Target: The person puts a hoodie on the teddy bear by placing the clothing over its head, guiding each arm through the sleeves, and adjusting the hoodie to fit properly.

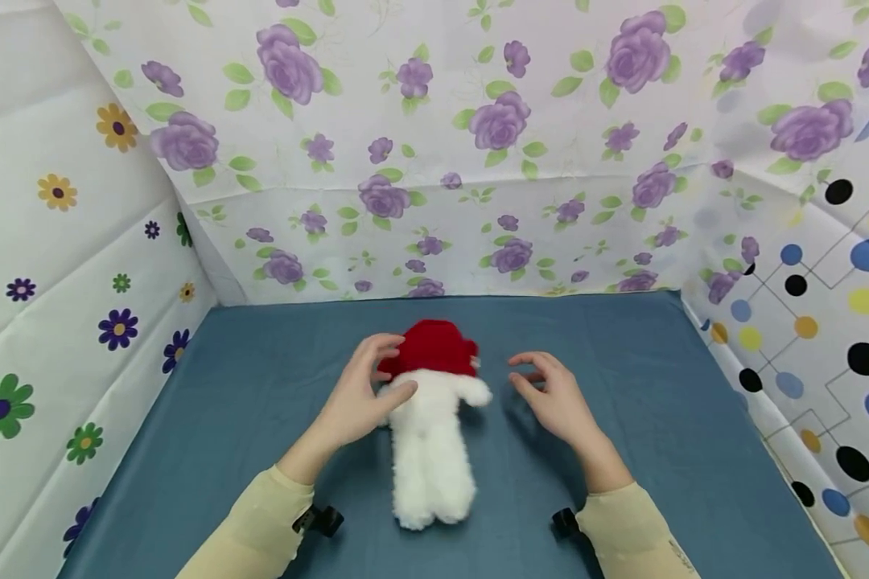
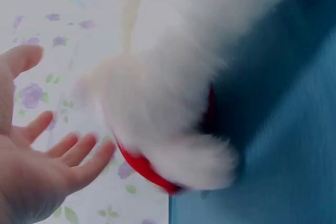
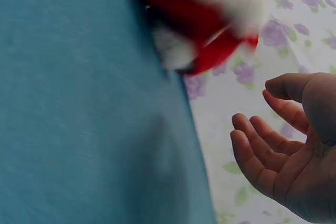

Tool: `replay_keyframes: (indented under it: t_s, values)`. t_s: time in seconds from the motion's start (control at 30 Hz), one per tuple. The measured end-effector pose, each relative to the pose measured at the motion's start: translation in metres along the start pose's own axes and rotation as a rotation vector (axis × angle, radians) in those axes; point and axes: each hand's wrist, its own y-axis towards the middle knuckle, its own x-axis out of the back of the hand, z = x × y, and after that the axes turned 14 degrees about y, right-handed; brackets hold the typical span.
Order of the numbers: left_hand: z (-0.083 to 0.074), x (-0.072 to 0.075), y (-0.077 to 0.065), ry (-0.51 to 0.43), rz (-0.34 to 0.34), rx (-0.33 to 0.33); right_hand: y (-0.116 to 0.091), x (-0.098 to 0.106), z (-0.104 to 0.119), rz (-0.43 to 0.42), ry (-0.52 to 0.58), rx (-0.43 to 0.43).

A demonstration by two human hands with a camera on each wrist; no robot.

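Apparently arranging plush toy (image 1: 430, 450) near table's (image 1: 261, 362) far edge with left hand (image 1: 362, 398) and right hand (image 1: 553, 398) fingers relaxed; likely needs gripping.

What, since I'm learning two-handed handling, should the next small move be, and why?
Probably ease the right hand toward the white plush toy: that hand is open and apart from the toy, while the left hand is close beside its red hat.

No words, brands or numbers could be read. In the head view, the right sleeve (image 1: 630, 523) carried a small dark marking (image 1: 684, 555) on its side toward the right edge of the surface (image 1: 695, 450); it was too small to make out.
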Motion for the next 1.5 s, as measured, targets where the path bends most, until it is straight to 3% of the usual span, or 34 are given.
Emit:
replay_keyframes:
  t_s: [0.1, 0.23, 0.5, 0.7, 0.83, 0.93, 1.0, 1.17, 1.23, 1.33, 1.5]
  values:
    - [0.002, -0.001, -0.004, -0.076, -0.077, -0.007, 0.0, 0.011, 0.007, -0.056, 0.025, 0.029]
    - [0.006, -0.01, -0.006, -0.102, -0.14, 0.082, 0.001, 0.018, 0.018, -0.03, 0.046, 0.048]
    - [0.001, -0.033, 0.001, -0.127, -0.096, 0.137, 0.004, 0.002, 0.03, 0.159, 0.058, 0.024]
    - [-0.007, -0.042, 0.01, -0.104, -0.042, 0.112, 0.009, -0.013, 0.034, 0.242, 0.061, 0.026]
    - [-0.014, -0.046, 0.014, -0.06, -0.044, 0.035, 0.013, -0.024, 0.038, 0.316, 0.136, 0.047]
    - [-0.02, -0.047, 0.016, 0.028, -0.027, -0.03, 0.016, -0.03, 0.042, 0.383, 0.246, 0.08]
    - [-0.024, -0.048, 0.017, 0.09, -0.002, -0.053, 0.018, -0.031, 0.043, 0.377, 0.276, 0.1]
    - [-0.027, -0.049, 0.019, 0.186, 0.049, -0.031, 0.019, -0.026, 0.045, 0.209, 0.167, 0.074]
    - [-0.028, -0.048, 0.02, 0.209, 0.065, -0.023, 0.02, -0.022, 0.044, 0.189, 0.116, 0.03]
    - [-0.029, -0.049, 0.021, 0.259, 0.091, -0.027, 0.02, -0.018, 0.04, 0.238, 0.059, -0.026]
    - [-0.034, -0.053, 0.024, 0.351, 0.125, -0.018, 0.019, -0.014, 0.031, 0.359, 0.006, -0.045]
